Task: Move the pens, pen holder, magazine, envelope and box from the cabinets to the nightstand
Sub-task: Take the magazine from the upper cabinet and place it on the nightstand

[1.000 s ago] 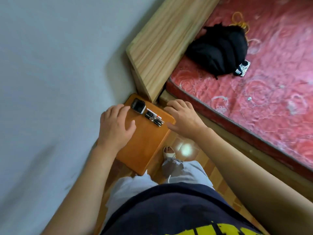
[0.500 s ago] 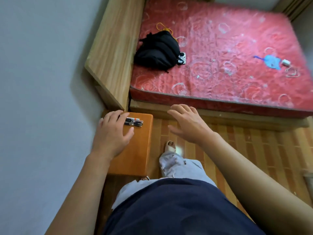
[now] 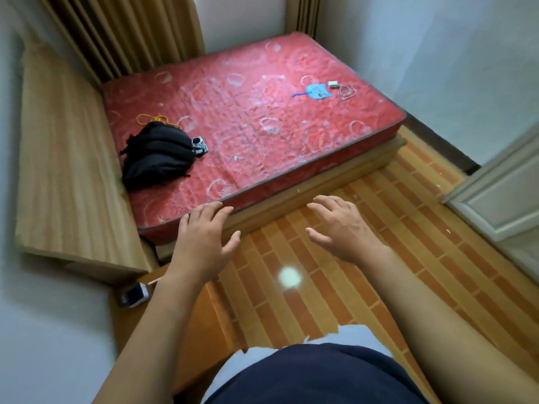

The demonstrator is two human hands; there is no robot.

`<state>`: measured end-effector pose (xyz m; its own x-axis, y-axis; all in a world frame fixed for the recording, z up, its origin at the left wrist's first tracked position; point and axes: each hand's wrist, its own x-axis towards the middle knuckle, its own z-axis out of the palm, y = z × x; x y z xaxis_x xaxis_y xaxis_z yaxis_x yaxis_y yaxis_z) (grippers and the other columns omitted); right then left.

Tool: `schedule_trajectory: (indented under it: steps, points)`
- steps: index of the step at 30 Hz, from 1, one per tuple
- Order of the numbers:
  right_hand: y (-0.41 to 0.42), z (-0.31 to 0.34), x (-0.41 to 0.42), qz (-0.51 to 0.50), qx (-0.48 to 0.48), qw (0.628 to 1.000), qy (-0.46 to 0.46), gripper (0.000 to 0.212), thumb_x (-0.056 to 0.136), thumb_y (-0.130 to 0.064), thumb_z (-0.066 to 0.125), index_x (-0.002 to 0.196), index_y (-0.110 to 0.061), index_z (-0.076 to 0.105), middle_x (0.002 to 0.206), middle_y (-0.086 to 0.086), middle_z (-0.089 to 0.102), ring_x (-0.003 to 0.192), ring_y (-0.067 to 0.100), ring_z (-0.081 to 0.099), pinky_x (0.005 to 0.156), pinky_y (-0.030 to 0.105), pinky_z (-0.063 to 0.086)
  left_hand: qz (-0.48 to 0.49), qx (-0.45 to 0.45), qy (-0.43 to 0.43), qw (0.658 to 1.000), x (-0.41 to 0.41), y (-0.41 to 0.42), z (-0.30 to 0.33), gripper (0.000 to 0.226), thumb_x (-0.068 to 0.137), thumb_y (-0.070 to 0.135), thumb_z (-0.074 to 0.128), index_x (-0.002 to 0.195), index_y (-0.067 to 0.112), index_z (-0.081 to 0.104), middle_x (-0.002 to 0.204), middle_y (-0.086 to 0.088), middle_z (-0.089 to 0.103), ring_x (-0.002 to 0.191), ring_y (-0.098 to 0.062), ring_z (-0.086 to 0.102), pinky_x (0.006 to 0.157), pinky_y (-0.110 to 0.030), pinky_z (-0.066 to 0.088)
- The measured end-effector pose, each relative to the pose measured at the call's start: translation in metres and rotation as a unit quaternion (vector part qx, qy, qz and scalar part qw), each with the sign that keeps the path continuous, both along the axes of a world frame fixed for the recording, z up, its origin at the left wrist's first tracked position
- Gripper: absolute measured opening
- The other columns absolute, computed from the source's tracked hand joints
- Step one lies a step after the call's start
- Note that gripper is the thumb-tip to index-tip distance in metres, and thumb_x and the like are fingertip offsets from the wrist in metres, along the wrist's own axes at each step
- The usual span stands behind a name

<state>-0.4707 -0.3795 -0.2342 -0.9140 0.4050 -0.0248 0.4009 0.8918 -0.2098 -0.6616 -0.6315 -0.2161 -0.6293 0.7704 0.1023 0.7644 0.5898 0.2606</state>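
Red mattress (image 3: 262,135) at 12 o'clock — black bag (image 3: 157,156) on it. Pen holder (image 3: 134,294) on nightstand (image 3: 201,330), 8 o'clock. Left hand (image 3: 204,243), right hand (image 3: 344,228) — both released, nothing held.

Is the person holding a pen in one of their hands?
No, the left hand and the right hand both have spread fingers with nothing in them.

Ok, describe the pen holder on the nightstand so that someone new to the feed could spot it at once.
Start at the wooden headboard on the left and drop to the orange nightstand just below its near end. The pen holder lies at the nightstand's back corner by the wall, beside the left forearm. It is the small dark, white-edged thing there, partly hidden.
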Motion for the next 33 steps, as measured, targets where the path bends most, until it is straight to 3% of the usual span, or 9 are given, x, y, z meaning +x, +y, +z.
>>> schedule_trajectory:
  steps: [6,15,22,33]
  points:
    - [0.082,0.011,0.098,-0.116,-0.01,0.993,0.012,0.072,0.092,-0.064,0.039,0.148,-0.021,0.053,0.154,0.003,0.048,0.145,0.023,0.04,0.116,0.048,0.034,-0.1,0.007,0.005,0.995,0.048,0.119,0.008,0.056,0.094,0.047,0.062,0.144,0.023,0.054,0.148,-0.004,0.052,0.142,-0.025,0.041,0.118,-0.053,0.034]
    - [0.22,0.018,0.276,-0.275,-0.006,0.961,0.025,0.061,0.095,-0.059,0.055,0.145,-0.024,0.055,0.151,-0.001,0.051,0.139,0.021,0.045,0.112,0.047,0.04,-0.23,0.024,-0.017,0.973,0.17,0.313,0.028,0.057,0.093,0.056,0.047,0.143,0.03,0.054,0.148,0.004,0.051,0.141,-0.021,0.039,0.117,-0.048,0.034]
    - [0.293,0.029,0.392,-0.359,-0.017,0.933,0.019,0.073,0.088,-0.069,0.038,0.144,-0.026,0.056,0.148,-0.001,0.053,0.136,0.024,0.049,0.108,0.049,0.045,-0.298,0.026,-0.016,0.954,0.254,0.436,0.04,0.062,0.091,0.059,0.043,0.142,0.028,0.055,0.147,0.003,0.052,0.14,-0.023,0.041,0.116,-0.049,0.035]
    - [0.348,0.045,0.496,-0.475,-0.035,0.879,0.03,0.076,0.092,-0.07,0.033,0.153,-0.027,0.046,0.16,-0.004,0.041,0.148,0.02,0.035,0.122,0.045,0.03,-0.423,0.002,0.013,0.906,0.344,0.59,0.062,0.063,0.09,0.06,0.042,0.143,0.03,0.052,0.148,0.004,0.051,0.14,-0.023,0.04,0.114,-0.05,0.037]
